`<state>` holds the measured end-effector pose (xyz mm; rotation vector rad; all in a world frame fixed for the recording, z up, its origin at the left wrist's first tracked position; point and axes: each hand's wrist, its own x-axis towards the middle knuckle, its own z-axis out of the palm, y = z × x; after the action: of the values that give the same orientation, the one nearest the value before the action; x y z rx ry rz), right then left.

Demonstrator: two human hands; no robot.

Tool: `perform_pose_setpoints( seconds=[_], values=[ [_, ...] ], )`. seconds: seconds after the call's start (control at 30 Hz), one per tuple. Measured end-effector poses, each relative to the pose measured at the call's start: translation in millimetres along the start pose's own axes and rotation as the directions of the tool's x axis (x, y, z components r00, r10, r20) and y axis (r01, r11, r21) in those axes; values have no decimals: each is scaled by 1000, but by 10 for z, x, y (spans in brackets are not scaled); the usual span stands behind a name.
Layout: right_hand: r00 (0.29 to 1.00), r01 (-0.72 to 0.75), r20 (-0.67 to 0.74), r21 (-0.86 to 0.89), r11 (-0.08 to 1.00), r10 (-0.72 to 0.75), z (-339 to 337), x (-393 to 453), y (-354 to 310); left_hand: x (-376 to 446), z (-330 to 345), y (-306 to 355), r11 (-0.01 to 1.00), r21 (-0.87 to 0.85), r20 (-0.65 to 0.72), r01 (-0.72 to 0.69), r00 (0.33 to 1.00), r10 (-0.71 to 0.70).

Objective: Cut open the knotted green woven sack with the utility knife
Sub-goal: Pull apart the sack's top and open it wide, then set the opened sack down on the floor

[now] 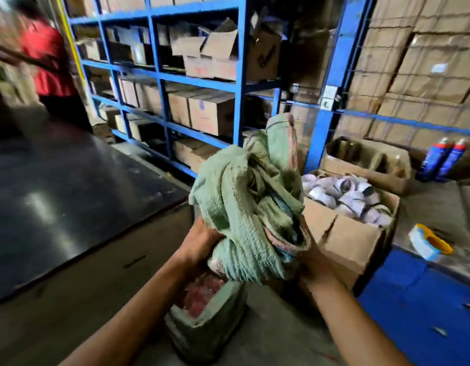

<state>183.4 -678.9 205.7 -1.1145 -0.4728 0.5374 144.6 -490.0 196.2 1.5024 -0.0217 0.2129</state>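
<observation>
Your left hand [202, 240] and right hand [314, 262] both grip the crumpled, faded green sack [244, 204], bunched up between them.

Open carton [352, 233] crowds right; floor [96, 273] left clear.

blue metal shelving [160, 75] holds cardboard boxes [211, 114]; an open carton of white rolls [347, 199] sits near two blue spray cans [443, 159].
</observation>
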Motion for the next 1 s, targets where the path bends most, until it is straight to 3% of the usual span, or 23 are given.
perform_pose_setpoints(
  seconds=[0.03,0.13,0.2,0.27,0.37,0.5,0.6,0.7,0.83,0.93,1.0],
  values=[
    [988,5,-151,-35,999,-10,-12,196,69,22,-184,-47,1000,8,-94,-23,995,23],
    [986,-100,-162,-357,929,44,69,875,254,180,-789,-164,993,98,-254,-67,963,90],
    [962,-204,-235,-290,935,137,-4,1236,369,357,-1067,-281,980,186,-235,-68,966,111],
    [959,-258,-156,-150,954,235,-102,1471,568,538,-1222,-459,959,281,-207,-36,973,97],
    [953,-298,-90,-437,849,288,-250,1875,1141,916,-1409,-921,814,570,-200,115,980,1],
    [942,-335,-132,-450,828,309,-660,2447,1933,1388,-1673,-1680,572,745,-237,344,937,-255],
    [898,-435,-146,-439,786,415,-1028,2779,2493,1678,-1835,-2300,449,785,-238,428,876,-419],
    [846,-510,-103,-443,738,523,-1439,3067,3159,1875,-1950,-3044,428,796,-204,427,856,-475],
    [834,-516,-120,-516,684,539,-1944,3401,4161,1902,-2028,-4126,423,788,-254,448,862,-439],
    [826,-499,-116,-608,618,552,-2241,3539,4904,1823,-2104,-4926,331,784,-300,524,788,-537],
    [815,-515,-226,-704,489,533,-2358,3521,5313,1719,-2146,-5367,185,784,-346,592,665,-662]
  ],
)
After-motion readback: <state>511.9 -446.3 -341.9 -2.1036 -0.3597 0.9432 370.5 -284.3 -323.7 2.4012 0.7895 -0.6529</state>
